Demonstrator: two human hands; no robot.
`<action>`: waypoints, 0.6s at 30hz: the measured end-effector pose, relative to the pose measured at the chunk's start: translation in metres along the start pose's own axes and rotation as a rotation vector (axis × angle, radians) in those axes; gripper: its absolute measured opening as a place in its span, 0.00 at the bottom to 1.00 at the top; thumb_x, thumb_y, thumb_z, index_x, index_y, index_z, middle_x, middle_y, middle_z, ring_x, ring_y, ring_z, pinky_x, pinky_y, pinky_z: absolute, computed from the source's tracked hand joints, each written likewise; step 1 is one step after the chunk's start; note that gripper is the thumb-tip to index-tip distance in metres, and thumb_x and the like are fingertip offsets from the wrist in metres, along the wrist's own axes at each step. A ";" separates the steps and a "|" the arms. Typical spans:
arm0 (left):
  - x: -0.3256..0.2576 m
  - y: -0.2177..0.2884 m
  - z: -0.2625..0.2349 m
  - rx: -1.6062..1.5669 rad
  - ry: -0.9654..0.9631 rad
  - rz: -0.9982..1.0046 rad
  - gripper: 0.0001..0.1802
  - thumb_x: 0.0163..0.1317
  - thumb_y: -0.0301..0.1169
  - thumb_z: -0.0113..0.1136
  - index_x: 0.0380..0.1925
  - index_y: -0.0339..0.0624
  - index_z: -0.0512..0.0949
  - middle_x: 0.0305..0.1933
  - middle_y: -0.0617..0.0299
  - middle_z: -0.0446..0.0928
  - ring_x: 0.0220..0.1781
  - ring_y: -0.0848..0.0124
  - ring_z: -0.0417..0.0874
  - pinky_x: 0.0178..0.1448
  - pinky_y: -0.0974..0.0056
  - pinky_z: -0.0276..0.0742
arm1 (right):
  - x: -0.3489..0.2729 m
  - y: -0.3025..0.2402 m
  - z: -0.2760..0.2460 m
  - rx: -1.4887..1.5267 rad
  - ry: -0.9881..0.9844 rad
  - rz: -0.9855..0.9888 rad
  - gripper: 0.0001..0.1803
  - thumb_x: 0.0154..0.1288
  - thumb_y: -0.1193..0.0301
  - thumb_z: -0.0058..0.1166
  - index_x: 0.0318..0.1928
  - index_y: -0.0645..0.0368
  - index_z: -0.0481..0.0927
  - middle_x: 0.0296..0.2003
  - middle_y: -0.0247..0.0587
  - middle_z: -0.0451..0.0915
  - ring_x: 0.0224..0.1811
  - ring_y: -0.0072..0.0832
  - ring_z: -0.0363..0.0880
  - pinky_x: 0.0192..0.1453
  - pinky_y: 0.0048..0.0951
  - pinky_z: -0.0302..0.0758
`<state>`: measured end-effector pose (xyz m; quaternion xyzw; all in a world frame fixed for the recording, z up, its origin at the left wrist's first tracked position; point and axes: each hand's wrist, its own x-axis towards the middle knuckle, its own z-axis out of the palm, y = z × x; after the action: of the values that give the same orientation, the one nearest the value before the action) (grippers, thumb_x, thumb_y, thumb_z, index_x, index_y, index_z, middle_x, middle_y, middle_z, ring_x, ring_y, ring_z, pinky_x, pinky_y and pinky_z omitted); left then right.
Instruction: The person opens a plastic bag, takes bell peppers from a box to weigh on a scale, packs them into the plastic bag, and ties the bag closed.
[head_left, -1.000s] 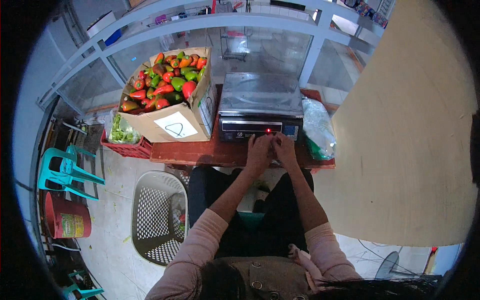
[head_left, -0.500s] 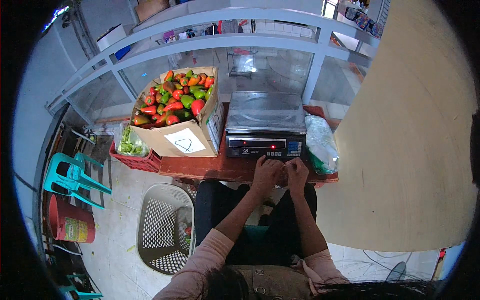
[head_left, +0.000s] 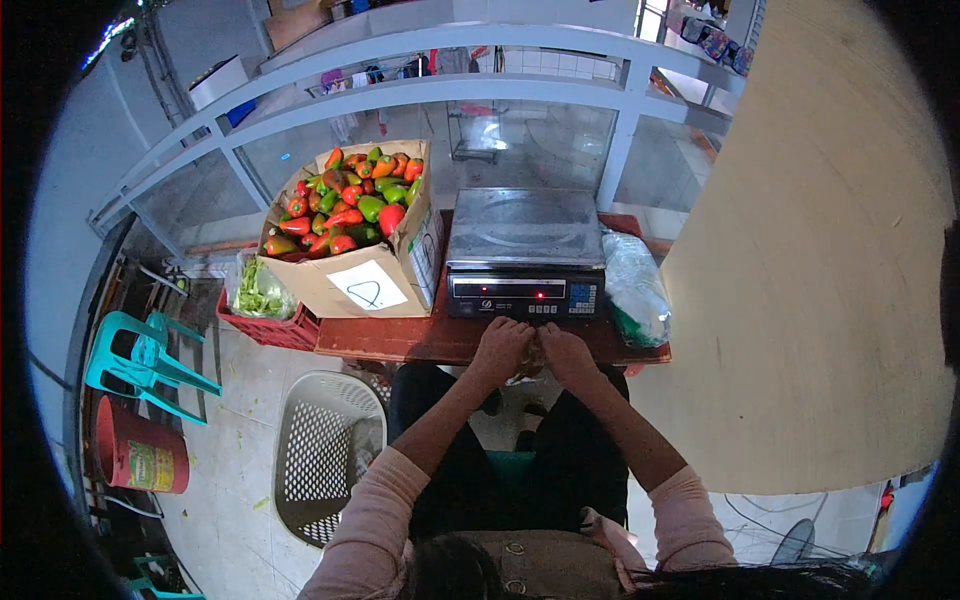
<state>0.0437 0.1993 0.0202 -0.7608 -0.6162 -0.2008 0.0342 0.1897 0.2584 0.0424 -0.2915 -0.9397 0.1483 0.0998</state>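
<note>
Both of my hands are closed and held close together at the front edge of a red wooden bench (head_left: 400,343), just below a digital weighing scale (head_left: 525,228). The fingers of my left hand (head_left: 502,348) and my right hand (head_left: 564,354) bend inward around something small. A bit of it, pale and see-through, shows beneath them, too little to name. Lit red marks glow on the scale's front panel, and its metal plate carries nothing. To the left of the scale, a cardboard box (head_left: 335,290) is heaped with red and green peppers (head_left: 350,205).
A filled clear plastic bag (head_left: 637,288) lies right of the scale. Left of the bench are a red crate (head_left: 270,328) with bagged greens, a beige laundry basket (head_left: 330,440), a teal chair (head_left: 145,360) and a red bucket (head_left: 140,448). A curved wooden panel (head_left: 810,300) borders the right.
My hands have shifted slightly left and down, away from the scale's keys. My right elbow has swung outward. The view has moved a little; the box and scale stay put.
</note>
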 end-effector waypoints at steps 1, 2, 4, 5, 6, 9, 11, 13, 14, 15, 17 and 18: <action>-0.002 0.001 0.000 0.001 -0.002 0.001 0.16 0.41 0.35 0.60 0.31 0.42 0.71 0.32 0.61 0.72 0.42 0.64 0.73 0.53 0.60 0.63 | 0.001 -0.001 -0.002 -0.117 -0.051 -0.038 0.12 0.52 0.76 0.45 0.38 0.65 0.66 0.35 0.47 0.70 0.36 0.41 0.75 0.36 0.35 0.74; -0.006 0.002 0.001 0.002 -0.005 0.000 0.15 0.43 0.34 0.58 0.31 0.42 0.71 0.33 0.61 0.72 0.43 0.64 0.73 0.54 0.60 0.62 | -0.001 -0.002 -0.002 -0.117 -0.054 -0.040 0.12 0.52 0.76 0.45 0.38 0.65 0.66 0.35 0.47 0.70 0.36 0.41 0.75 0.36 0.35 0.74; -0.008 0.009 -0.011 -0.031 -0.027 -0.002 0.13 0.45 0.34 0.56 0.31 0.41 0.71 0.34 0.61 0.72 0.43 0.64 0.72 0.55 0.59 0.61 | -0.007 -0.002 -0.001 -0.007 0.007 -0.049 0.11 0.54 0.73 0.46 0.38 0.64 0.67 0.33 0.46 0.70 0.35 0.40 0.75 0.37 0.35 0.74; -0.011 0.013 -0.020 -0.061 -0.050 -0.007 0.11 0.48 0.34 0.54 0.31 0.41 0.71 0.36 0.61 0.71 0.44 0.64 0.72 0.56 0.58 0.60 | -0.014 -0.001 0.000 -0.007 0.004 -0.047 0.11 0.54 0.73 0.46 0.38 0.64 0.67 0.33 0.46 0.70 0.35 0.40 0.75 0.37 0.35 0.74; -0.016 0.017 -0.032 -0.062 -0.052 -0.011 0.11 0.48 0.34 0.54 0.31 0.41 0.71 0.36 0.61 0.71 0.44 0.64 0.72 0.56 0.58 0.60 | -0.025 0.001 0.002 0.226 0.095 -0.151 0.09 0.56 0.71 0.45 0.36 0.63 0.67 0.30 0.42 0.69 0.33 0.37 0.75 0.34 0.33 0.73; -0.038 0.029 -0.074 -0.441 0.047 0.030 0.09 0.53 0.33 0.50 0.32 0.41 0.72 0.39 0.60 0.71 0.47 0.63 0.70 0.58 0.56 0.55 | -0.051 -0.030 -0.027 0.888 0.011 -0.064 0.08 0.61 0.67 0.43 0.32 0.59 0.68 0.24 0.34 0.66 0.27 0.27 0.70 0.29 0.27 0.69; -0.042 0.034 -0.099 -0.622 0.004 0.089 0.08 0.55 0.34 0.49 0.31 0.42 0.71 0.36 0.60 0.68 0.45 0.64 0.68 0.59 0.56 0.51 | -0.069 -0.060 -0.059 1.318 -0.200 0.180 0.09 0.62 0.65 0.43 0.31 0.57 0.68 0.22 0.30 0.63 0.23 0.22 0.66 0.26 0.24 0.65; -0.038 0.046 -0.130 -0.692 0.007 0.074 0.09 0.56 0.35 0.48 0.30 0.42 0.71 0.36 0.60 0.68 0.45 0.64 0.67 0.58 0.57 0.52 | -0.074 -0.076 -0.085 1.614 -0.325 0.386 0.10 0.63 0.63 0.42 0.29 0.54 0.67 0.20 0.24 0.59 0.19 0.14 0.56 0.23 0.19 0.55; -0.039 0.049 -0.137 -0.743 0.027 0.080 0.10 0.56 0.36 0.47 0.28 0.41 0.71 0.36 0.60 0.68 0.44 0.64 0.67 0.57 0.58 0.52 | -0.079 -0.079 -0.084 1.621 -0.339 0.398 0.10 0.63 0.63 0.42 0.29 0.54 0.67 0.20 0.24 0.59 0.19 0.14 0.56 0.23 0.19 0.55; -0.044 0.048 -0.134 -0.739 0.027 0.069 0.10 0.56 0.36 0.47 0.28 0.41 0.71 0.36 0.60 0.68 0.44 0.64 0.67 0.57 0.58 0.52 | -0.078 -0.083 -0.082 1.724 -0.295 0.410 0.10 0.62 0.63 0.42 0.28 0.53 0.67 0.19 0.23 0.59 0.18 0.14 0.54 0.22 0.18 0.53; -0.050 0.044 -0.115 -0.792 0.046 0.031 0.13 0.58 0.39 0.46 0.26 0.41 0.71 0.35 0.61 0.67 0.42 0.64 0.67 0.54 0.58 0.54 | -0.077 -0.086 -0.077 1.823 -0.257 0.424 0.10 0.62 0.62 0.43 0.27 0.52 0.67 0.18 0.22 0.58 0.17 0.13 0.51 0.21 0.17 0.52; -0.054 0.043 -0.110 -0.797 0.046 0.026 0.13 0.58 0.39 0.46 0.26 0.41 0.71 0.35 0.61 0.67 0.42 0.64 0.67 0.54 0.58 0.54 | -0.080 -0.085 -0.071 1.913 -0.274 0.440 0.10 0.62 0.62 0.43 0.27 0.53 0.67 0.18 0.22 0.57 0.17 0.12 0.51 0.21 0.17 0.51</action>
<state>0.0476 0.1067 0.1106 -0.7174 -0.4795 -0.4406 -0.2475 0.2305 0.1611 0.1297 -0.2364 -0.3524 0.8923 0.1538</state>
